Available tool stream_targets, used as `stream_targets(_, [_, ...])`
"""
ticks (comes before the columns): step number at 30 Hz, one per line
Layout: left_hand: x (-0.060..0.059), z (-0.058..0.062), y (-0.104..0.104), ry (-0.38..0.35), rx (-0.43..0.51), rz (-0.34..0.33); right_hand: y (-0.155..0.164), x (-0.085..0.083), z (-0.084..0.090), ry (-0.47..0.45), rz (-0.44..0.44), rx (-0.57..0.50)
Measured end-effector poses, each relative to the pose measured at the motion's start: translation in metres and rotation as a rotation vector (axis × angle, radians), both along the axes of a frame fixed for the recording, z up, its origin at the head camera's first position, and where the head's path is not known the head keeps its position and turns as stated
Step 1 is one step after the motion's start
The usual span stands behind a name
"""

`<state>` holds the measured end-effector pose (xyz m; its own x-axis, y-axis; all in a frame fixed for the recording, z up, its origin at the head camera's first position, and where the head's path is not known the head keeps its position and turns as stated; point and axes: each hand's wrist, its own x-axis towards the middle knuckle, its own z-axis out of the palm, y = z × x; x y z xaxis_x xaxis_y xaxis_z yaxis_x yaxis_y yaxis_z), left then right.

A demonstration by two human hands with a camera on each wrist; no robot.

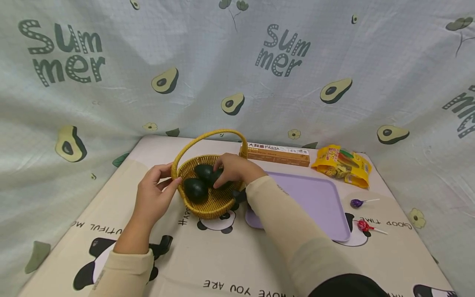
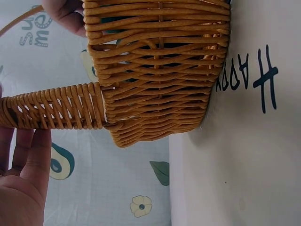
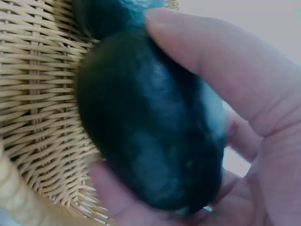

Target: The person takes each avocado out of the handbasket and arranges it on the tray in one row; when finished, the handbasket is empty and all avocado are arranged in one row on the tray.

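Observation:
A yellow-brown wicker basket (image 1: 209, 212) with a tall arched handle stands on the table. Dark green avocados (image 1: 196, 190) lie inside it. My left hand (image 1: 156, 194) holds the lower left end of the basket handle (image 2: 61, 107) between thumb and fingers. Reaching in from the right, my right hand (image 1: 237, 167) grips an avocado (image 3: 150, 122) over the basket's right side, thumb on one side and fingers round the other. Another avocado (image 3: 113, 16) sits just beyond it in the right wrist view. Seen from the left wrist, the basket's woven wall (image 2: 160, 70) hides most of its contents.
A lilac tray (image 1: 315, 198) lies right of the basket, partly under my right forearm. Behind stand a pasta box (image 1: 278, 156) and a yellow snack bag (image 1: 343, 165). A purple lollipop (image 1: 357, 203) and a red lollipop (image 1: 365, 225) lie at the right. A printed cloth backdrop (image 1: 237, 74) hangs behind.

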<state>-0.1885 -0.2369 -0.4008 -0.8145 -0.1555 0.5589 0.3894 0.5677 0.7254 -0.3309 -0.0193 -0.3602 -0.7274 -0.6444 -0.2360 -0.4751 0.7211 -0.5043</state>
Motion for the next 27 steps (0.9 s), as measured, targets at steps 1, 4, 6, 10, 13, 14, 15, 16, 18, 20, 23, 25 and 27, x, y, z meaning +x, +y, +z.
stream_targets(1, [0.0, 0.0, 0.0, 0.001, -0.003, 0.001, 0.001, 0.0, 0.0, 0.013, -0.002, -0.011])
stream_targets(4, [0.0, 0.001, 0.0, 0.001, -0.009, 0.005, 0.004, 0.0, -0.001, 0.012, -0.024, -0.063])
stream_targets(6, [0.0, 0.001, 0.0, -0.002, -0.011, 0.007, 0.006, 0.0, -0.002, 0.012, -0.038, -0.091])
stream_targets(10, [0.0, 0.001, 0.0, -0.013, -0.008, 0.01, 0.01, 0.001, -0.005, 0.012, -0.048, -0.145])
stream_targets(13, [0.0, 0.001, 0.0, -0.023, -0.007, 0.016, 0.015, 0.001, -0.007, 0.008, -0.028, -0.183])
stream_targets(14, [0.001, 0.001, 0.0, -0.025, -0.007, 0.017, 0.016, 0.001, -0.007, 0.01, -0.021, -0.194])
stream_targets(15, [0.001, 0.002, 0.001, -0.029, -0.008, 0.019, 0.018, 0.002, -0.006, 0.008, -0.015, -0.203])
stream_targets(16, [0.001, 0.002, 0.001, -0.031, -0.01, 0.021, 0.02, 0.002, -0.006, 0.01, -0.012, -0.208])
stream_targets(18, [0.001, 0.002, 0.001, -0.035, -0.009, 0.022, 0.023, 0.004, -0.005, 0.019, -0.018, -0.211])
stream_targets(20, [0.001, 0.002, 0.001, -0.032, -0.008, 0.02, 0.026, 0.006, -0.003, 0.018, -0.039, -0.217])
stream_targets(23, [0.0, 0.001, 0.001, -0.026, -0.005, 0.017, 0.03, 0.008, -0.001, 0.008, -0.083, -0.233])
stream_targets(25, [0.0, 0.001, 0.001, -0.021, -0.005, 0.016, 0.032, 0.009, -0.001, 0.001, -0.102, -0.25])
stream_targets(27, [0.0, 0.001, 0.001, -0.018, -0.002, 0.017, 0.034, 0.011, -0.002, -0.007, -0.1, -0.269])
